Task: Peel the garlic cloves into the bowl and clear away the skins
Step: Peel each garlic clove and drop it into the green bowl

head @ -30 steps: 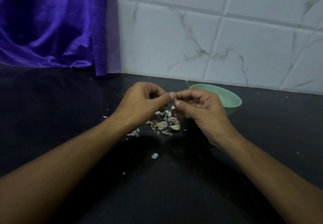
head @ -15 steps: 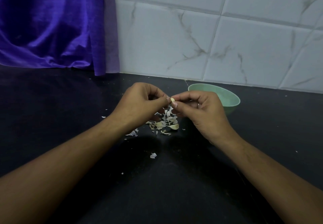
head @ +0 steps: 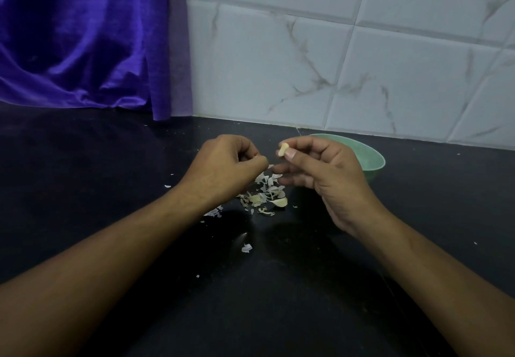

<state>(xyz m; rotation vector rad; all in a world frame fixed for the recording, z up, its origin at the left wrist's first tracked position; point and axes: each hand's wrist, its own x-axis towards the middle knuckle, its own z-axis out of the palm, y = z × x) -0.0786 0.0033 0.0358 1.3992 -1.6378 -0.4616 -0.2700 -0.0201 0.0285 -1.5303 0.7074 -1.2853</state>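
With my right hand (head: 320, 174) pinching the garlic clove (head: 283, 149) at 9 o'clock of the bowl (head: 376, 159) and my left hand (head: 225, 170) pinching a skin flake (head: 270, 166), I should check for residue before release.

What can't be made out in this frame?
All head view.
- Inside of the green bowl: hidden by its rim and the right hand.
- Far side of the garlic clove: covered by fingers.
- Whether the left hand pinches the skin scrap at its fingertips: too small.
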